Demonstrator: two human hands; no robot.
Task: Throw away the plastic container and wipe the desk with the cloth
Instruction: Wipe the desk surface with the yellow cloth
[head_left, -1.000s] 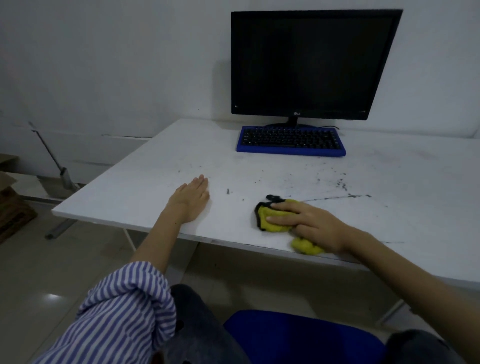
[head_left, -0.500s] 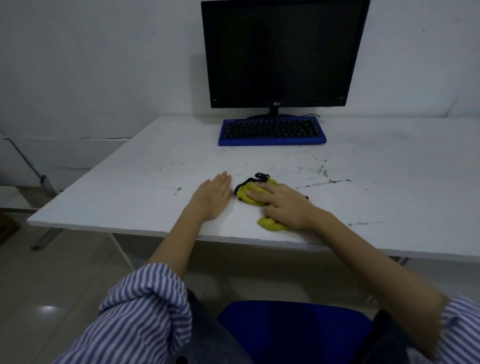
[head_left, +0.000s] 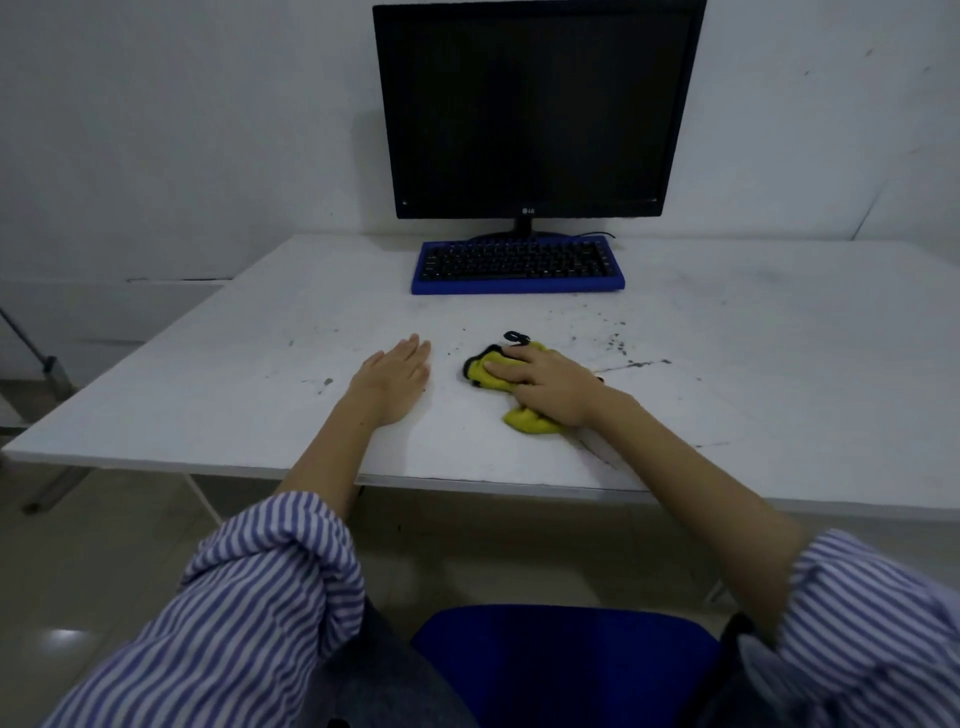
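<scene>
A crumpled yellow cloth (head_left: 485, 375) with a black edge and loop lies on the white desk (head_left: 208, 374) near its front middle. My right hand (head_left: 550, 387) presses down on the cloth, fingers spread over it, so most of the cloth is hidden. My left hand (head_left: 395, 379) rests flat on the desk just left of the cloth, fingers together, holding nothing. Dark specks and a streak (head_left: 631, 364) mark the desk to the right of the cloth. No plastic container is in view.
A blue keyboard (head_left: 518, 265) and a black monitor (head_left: 535, 109) stand at the back of the desk against the white wall. A blue chair seat (head_left: 566, 665) is below me. A metal rod (head_left: 31, 343) leans at the far left over the tiled floor.
My right hand has slid the cloth leftward along the desk, close to my left hand, which stays flat. My head has turned to centre the monitor.
</scene>
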